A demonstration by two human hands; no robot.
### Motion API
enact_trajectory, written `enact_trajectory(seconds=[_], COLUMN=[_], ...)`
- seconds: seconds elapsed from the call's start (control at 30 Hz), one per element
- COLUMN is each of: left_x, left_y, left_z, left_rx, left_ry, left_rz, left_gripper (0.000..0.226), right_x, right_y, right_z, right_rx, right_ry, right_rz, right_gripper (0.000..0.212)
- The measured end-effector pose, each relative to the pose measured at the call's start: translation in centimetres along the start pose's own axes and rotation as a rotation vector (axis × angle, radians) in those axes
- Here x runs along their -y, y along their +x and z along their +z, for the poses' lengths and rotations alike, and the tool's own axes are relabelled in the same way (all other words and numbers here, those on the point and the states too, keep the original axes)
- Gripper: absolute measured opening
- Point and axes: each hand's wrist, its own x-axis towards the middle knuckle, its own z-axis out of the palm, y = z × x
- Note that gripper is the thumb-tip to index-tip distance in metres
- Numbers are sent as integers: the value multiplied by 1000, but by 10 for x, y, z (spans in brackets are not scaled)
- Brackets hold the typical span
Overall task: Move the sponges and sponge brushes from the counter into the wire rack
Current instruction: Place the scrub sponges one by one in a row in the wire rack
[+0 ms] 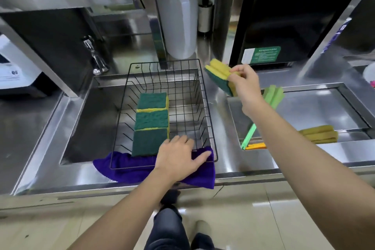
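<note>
A black wire rack (pixel 205 95) sits over the left sink, with three green-topped yellow sponges (pixel 151 122) lined up inside it. My left hand (pixel 178 156) rests flat on the rack's near rim and on a purple cloth (pixel 125 166). Just right of the rack's far corner, my right hand (pixel 245 85) holds a yellow and green sponge (pixel 218 75) in the air. A green sponge brush (pixel 273 95) with a green handle and a yellow sponge brush (pixel 319 134) with an orange handle lie in the right basin.
A chrome tap (pixel 95 57) stands at the left sink's back. Behind the rack are a white plastic jug (pixel 178 20) and a pump bottle (pixel 206 12). A black appliance (pixel 284 16) sits at back right. Steel counter (pixel 30 128) surrounds both basins.
</note>
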Motion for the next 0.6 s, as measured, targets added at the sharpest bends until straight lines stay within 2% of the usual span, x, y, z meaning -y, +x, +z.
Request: enact_trajectory(seconds=[0.2, 0.43, 0.6], left_x=[28, 28, 28], left_y=[-14, -14, -13], left_z=[-4, -2, -2], left_rx=[16, 8, 23], left_ry=[35, -13, -22], left_rz=[-61, -29, -30], left_gripper=[71, 67, 67], right_x=[2, 7, 3], right_y=[2, 11, 25], right_z=[48, 101, 130], right_rx=[142, 270, 336], right_ry=[65, 35, 115], right_rz=[146, 186, 301], right_gripper=[16, 16, 8])
